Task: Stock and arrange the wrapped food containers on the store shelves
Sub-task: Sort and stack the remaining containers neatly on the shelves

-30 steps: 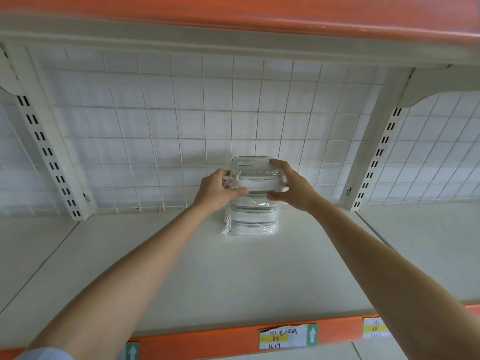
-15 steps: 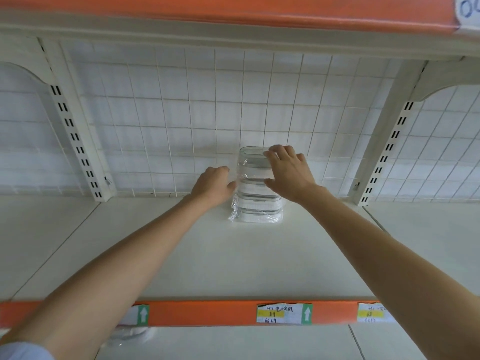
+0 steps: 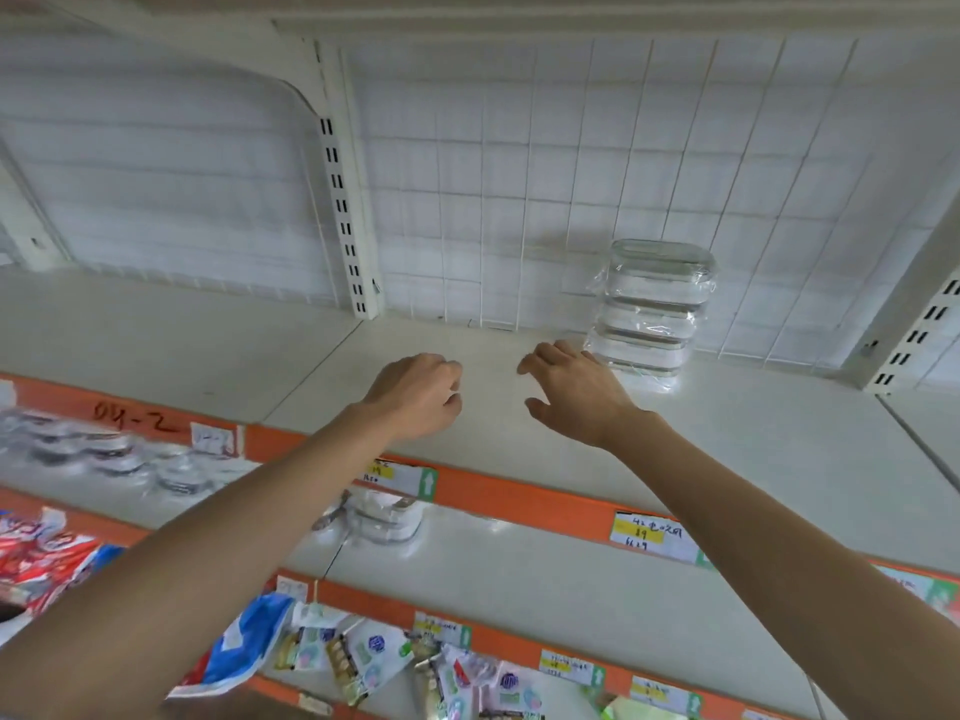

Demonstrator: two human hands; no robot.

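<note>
A stack of clear wrapped food containers stands upright at the back of the white upper shelf, against the wire grid. My right hand hovers over the shelf just left of and in front of the stack, fingers relaxed and holding nothing. My left hand is further left, fingers loosely curled, also holding nothing. More wrapped containers sit on the shelf below, partly hidden by my left forearm, and others lie blurred at the left.
Orange shelf edges with price labels run across the view. The lowest shelf holds colourful snack packets and a red bag at the left. White slotted uprights divide the shelf bays.
Both hands have let go of the stack and drawn back toward the shelf front. The view has swung left and down, so the stack now sits at the right and lower shelves show.
</note>
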